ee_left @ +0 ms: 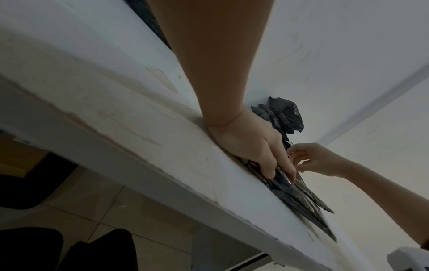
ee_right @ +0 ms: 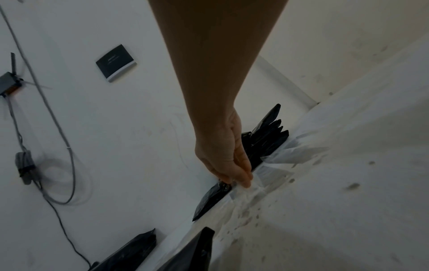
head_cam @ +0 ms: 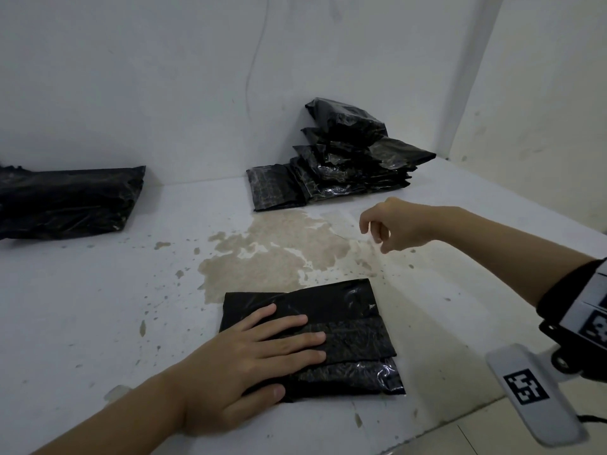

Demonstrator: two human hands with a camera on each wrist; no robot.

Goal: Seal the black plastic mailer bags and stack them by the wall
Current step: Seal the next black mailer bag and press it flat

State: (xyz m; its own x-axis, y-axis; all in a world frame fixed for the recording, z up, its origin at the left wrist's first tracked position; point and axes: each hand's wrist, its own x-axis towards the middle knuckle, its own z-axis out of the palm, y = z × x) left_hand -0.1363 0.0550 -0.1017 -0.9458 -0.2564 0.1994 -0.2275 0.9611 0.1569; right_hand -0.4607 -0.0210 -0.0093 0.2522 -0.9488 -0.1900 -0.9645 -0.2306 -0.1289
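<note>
A black mailer bag (head_cam: 348, 326) lies flat at the table's front, its flap folded over. My left hand (head_cam: 282, 346) presses on its left half with straight fingers, thumb along the near edge; the left wrist view shows that hand (ee_left: 267, 155) on the bag (ee_left: 299, 196). My right hand (head_cam: 377, 231) hovers above the table to the right, fingers loosely curled, with nothing visible in them. In the right wrist view its fingertips (ee_right: 241, 179) point down at clear peeled strips (ee_right: 290, 155). A stack of black bags (head_cam: 351, 159) leans against the back wall.
One flat bag (head_cam: 276, 188) lies beside the stack, and a larger black bag (head_cam: 65, 201) sits at the far left. A brown stain (head_cam: 279, 254) covers the middle of the white table (head_cam: 98, 323). The table edge and tiled floor (head_cam: 492, 431) are at the lower right.
</note>
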